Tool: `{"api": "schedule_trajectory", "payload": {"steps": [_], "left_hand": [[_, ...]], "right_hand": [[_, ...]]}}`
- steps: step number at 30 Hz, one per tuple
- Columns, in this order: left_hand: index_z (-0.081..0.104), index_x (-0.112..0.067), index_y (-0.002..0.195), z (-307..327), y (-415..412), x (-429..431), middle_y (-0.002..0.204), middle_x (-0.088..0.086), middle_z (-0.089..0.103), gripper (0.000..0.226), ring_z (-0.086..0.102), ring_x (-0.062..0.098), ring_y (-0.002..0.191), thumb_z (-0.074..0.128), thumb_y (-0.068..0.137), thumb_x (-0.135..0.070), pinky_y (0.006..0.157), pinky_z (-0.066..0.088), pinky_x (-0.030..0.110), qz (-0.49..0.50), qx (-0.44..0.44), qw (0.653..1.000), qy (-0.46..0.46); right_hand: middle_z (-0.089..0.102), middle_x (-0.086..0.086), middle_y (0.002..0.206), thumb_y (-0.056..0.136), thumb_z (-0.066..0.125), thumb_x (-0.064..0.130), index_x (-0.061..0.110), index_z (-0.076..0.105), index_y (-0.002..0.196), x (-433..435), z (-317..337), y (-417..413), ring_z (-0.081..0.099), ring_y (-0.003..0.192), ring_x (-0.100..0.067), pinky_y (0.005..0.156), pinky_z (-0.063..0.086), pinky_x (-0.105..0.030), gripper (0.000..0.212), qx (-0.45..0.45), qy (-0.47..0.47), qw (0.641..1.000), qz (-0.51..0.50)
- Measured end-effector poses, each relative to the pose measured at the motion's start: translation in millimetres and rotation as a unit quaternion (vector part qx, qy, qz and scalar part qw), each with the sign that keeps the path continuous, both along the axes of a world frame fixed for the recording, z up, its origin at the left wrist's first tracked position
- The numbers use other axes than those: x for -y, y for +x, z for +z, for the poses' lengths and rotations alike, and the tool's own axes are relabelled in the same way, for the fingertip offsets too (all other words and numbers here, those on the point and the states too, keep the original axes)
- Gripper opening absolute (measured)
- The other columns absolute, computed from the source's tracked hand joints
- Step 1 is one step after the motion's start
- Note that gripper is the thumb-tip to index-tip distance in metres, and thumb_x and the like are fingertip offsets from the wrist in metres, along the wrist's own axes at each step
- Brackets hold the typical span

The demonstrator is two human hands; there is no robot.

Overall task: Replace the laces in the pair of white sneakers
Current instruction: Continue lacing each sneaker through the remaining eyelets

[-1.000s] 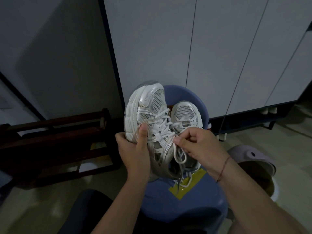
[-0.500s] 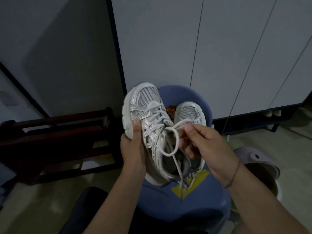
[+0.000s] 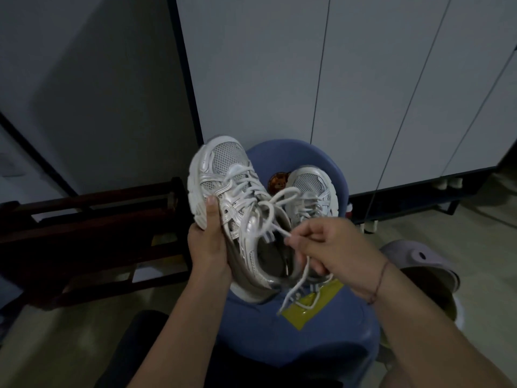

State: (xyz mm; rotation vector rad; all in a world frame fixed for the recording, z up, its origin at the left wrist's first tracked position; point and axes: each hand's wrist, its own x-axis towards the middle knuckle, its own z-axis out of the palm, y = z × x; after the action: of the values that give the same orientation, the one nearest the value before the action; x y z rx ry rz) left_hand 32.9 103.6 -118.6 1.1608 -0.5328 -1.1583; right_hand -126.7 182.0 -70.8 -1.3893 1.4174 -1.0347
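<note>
Head view, count: we see two white sneakers, two hands and one blue chair point(image 3: 307, 340).
Held sneaker point(image 3: 223, 175): white and silver with a mesh toe, lifted above the chair, toe pointing away from us.
Second sneaker point(image 3: 310, 183): on the chair seat, just beside the first.
Left hand point(image 3: 208, 247): wrapped round the held sneaker's sole, thumb up its side.
Right hand point(image 3: 330, 245): fingertips pinch the lace point(image 3: 268, 217), whose loose loops rise from the top eyelets.

right hand point(image 3: 333, 247) | drew back, lower | lace point(image 3: 280, 230) | bow pulled loose
</note>
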Motion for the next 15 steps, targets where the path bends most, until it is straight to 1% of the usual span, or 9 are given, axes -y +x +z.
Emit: {"api": "schedule_trajectory", "payload": {"steps": [3, 6, 8, 11, 13, 15], "left_hand": [[0.061, -0.007, 0.122, 0, 10, 6, 0.11, 0.008, 0.07, 0.059, 0.068, 0.019, 0.092, 0.065, 0.085, -0.054, 0.07, 0.053, 0.026, 0.017, -0.008, 0.999, 0.036], [0.059, -0.007, 0.124, 1, 20, 11, 0.112, 0.009, 0.069, 0.063, 0.067, 0.021, 0.091, 0.065, 0.084, -0.057, 0.075, 0.053, 0.029, 0.034, -0.011, 0.998, 0.043], [0.059, -0.007, 0.125, 3, 24, 12, 0.114, 0.01, 0.068, 0.065, 0.067, 0.023, 0.095, 0.063, 0.085, -0.058, 0.081, 0.052, 0.032, 0.045, -0.018, 0.998, 0.046], [0.06, -0.01, 0.126, 4, 27, 11, 0.115, 0.009, 0.069, 0.063, 0.066, 0.024, 0.098, 0.061, 0.087, -0.058, 0.085, 0.052, 0.033, 0.042, -0.026, 0.998, 0.042], [0.061, -0.012, 0.12, 5, 25, 10, 0.112, 0.007, 0.069, 0.055, 0.067, 0.02, 0.094, 0.06, 0.088, -0.057, 0.082, 0.052, 0.031, 0.033, -0.022, 0.999, 0.032], [0.061, -0.014, 0.112, 7, 21, 8, 0.107, 0.006, 0.071, 0.047, 0.067, 0.016, 0.089, 0.06, 0.088, -0.055, 0.076, 0.053, 0.028, 0.023, -0.021, 0.999, 0.022]], "right_hand": [[0.059, -0.001, 0.052, 0.088, 0.062, 0.007, 0.004, 0.065, 0.077, 7, 0, -25, 0.038, 0.036, -0.005, 0.039, 0.033, -0.013, 0.013, -0.029, -0.016, 0.999, -0.036], [0.058, 0.002, 0.049, 0.088, 0.062, 0.006, 0.004, 0.065, 0.075, 13, -6, -45, 0.038, 0.033, -0.003, 0.036, 0.031, -0.011, 0.014, -0.064, -0.001, 0.996, -0.056], [0.06, 0.002, 0.049, 0.087, 0.063, 0.006, 0.007, 0.065, 0.071, 16, -11, -56, 0.04, 0.033, -0.002, 0.037, 0.033, -0.012, 0.016, -0.108, 0.019, 0.993, -0.052], [0.062, 0.007, 0.053, 0.084, 0.068, 0.008, 0.014, 0.067, 0.069, 18, -14, -62, 0.049, 0.042, -0.006, 0.042, 0.039, -0.013, 0.016, -0.164, 0.041, 0.985, -0.023], [0.064, 0.012, 0.061, 0.083, 0.07, 0.011, 0.019, 0.068, 0.077, 17, -14, -51, 0.053, 0.046, -0.003, 0.047, 0.043, -0.013, 0.01, -0.167, 0.007, 0.986, -0.016], [0.067, 0.01, 0.079, 0.082, 0.071, 0.015, 0.026, 0.068, 0.088, 17, -12, -33, 0.057, 0.053, 0.0, 0.056, 0.048, -0.014, 0.013, -0.133, -0.069, 0.989, -0.014]]}}
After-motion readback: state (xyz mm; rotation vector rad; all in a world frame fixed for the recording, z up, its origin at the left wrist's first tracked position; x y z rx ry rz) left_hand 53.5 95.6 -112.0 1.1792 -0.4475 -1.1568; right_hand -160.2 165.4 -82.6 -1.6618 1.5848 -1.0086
